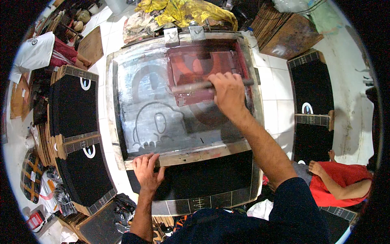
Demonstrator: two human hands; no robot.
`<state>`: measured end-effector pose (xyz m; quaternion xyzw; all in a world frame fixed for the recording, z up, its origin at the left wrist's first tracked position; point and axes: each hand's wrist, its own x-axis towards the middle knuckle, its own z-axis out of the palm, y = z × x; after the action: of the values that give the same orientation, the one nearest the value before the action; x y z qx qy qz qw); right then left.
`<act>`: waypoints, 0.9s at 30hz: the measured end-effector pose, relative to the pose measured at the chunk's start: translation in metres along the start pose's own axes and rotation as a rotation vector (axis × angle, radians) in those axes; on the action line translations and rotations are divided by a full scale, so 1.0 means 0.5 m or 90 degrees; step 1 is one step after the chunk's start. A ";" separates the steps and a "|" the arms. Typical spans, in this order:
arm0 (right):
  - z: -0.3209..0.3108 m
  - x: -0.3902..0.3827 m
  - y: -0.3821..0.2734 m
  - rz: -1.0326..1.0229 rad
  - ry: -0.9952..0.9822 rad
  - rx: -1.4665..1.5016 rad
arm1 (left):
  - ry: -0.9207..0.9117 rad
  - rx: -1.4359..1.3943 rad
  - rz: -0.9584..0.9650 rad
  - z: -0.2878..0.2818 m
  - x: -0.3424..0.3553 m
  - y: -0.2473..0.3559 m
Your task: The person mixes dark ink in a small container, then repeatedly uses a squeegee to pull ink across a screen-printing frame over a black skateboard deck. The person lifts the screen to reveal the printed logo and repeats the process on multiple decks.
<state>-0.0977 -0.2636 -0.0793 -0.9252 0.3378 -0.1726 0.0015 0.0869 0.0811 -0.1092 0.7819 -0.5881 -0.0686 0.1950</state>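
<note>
On the near left, the left hand [147,171] lays its fingers on the screen-printing frame [203,153], thumb apart; whether it grips, I cannot tell. At far right, a blurred squeegee [191,86] crosses the dark-red ink patch [180,67], the right hand [228,90] wrapped around it.

1. I'm using two hands: my left hand [146,168] and my right hand [228,91].
2. I'm gripping one bar [189,86].
3. I'm leaning over one framed screen [203,154]; two pale blocks [171,37] are sitting along its far edge.
4. Two black panels [77,105] are showing on my left, three on my right, one beneath the screen.
5. Three white-ringed eye shapes [85,83] are showing.
6. Two other people [349,175] are keeping near me.
</note>
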 end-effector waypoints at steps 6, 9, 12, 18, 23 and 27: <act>-0.020 0.057 0.044 -0.028 0.016 0.053 | -0.017 -0.014 0.022 -0.036 0.017 0.012; -0.030 0.026 0.042 -0.028 -0.105 0.092 | 0.002 -0.019 0.029 -0.030 0.020 0.014; -0.015 0.023 0.047 -0.027 -0.120 0.083 | -0.005 -0.023 0.026 -0.030 0.020 0.012; 0.090 0.233 0.146 -0.055 -0.061 0.010 | -0.021 -0.013 0.007 -0.038 0.019 0.021; 0.139 0.315 0.179 -0.013 0.008 -0.014 | -0.014 0.008 -0.003 -0.043 0.015 0.030; 0.064 0.123 0.098 0.037 0.273 0.097 | 0.000 0.020 -0.013 -0.036 0.010 0.028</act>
<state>-0.0740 -0.3434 -0.0957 -0.8545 0.3430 -0.3902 0.0041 0.0819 0.0772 -0.0868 0.7908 -0.5812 -0.0616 0.1817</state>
